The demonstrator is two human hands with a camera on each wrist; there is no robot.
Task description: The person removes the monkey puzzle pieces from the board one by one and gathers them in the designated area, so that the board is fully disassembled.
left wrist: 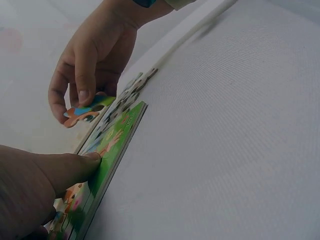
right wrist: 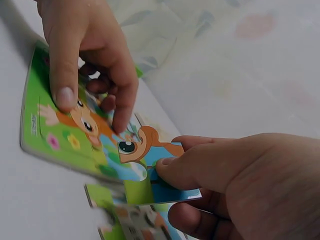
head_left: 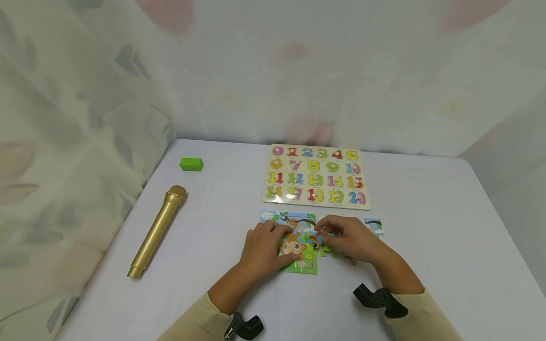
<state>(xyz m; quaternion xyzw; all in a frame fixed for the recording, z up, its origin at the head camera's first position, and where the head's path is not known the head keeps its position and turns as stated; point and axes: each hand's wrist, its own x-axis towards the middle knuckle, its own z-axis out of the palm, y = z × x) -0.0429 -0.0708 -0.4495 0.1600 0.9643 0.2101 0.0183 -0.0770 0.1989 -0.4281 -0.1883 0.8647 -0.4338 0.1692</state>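
A flat, blue, green and orange-brown puzzle piece (right wrist: 149, 156) printed with a monkey's eye is held between the thumb and fingers of a person's right hand (head_left: 351, 237), at the right edge of a thin, rectangular, green-bordered monkey picture puzzle board (head_left: 309, 265). Whether piece and board touch cannot be told. The left hand (head_left: 264, 246) rests on the board, thumb and forefinger parted with their tips on the printed picture, the thumb near the lower edge.

Loose, multicoloured puzzle pieces (head_left: 324, 252) lie just beside the board, partly hidden beneath the right hand; another loose piece with a brown branch on blue (head_left: 374, 226) shows past that hand's knuckles. Just beyond the picture puzzle sits a pale rectangular board of colourful numbers from 0 to 20 (head_left: 304, 187).

Well apart, to the left on the white-covered table (head_left: 426, 227), a gold cylindrical microphone (head_left: 157, 232) lies at a slant, with a bright green rectangular block (head_left: 191, 164) near its head. Beige sleeves (head_left: 426, 317) and black wrist mounts (head_left: 379, 300) frame both forearms. Pale cloth printed with leaves and pinkish blotches (head_left: 315, 71) hangs behind and at the left.
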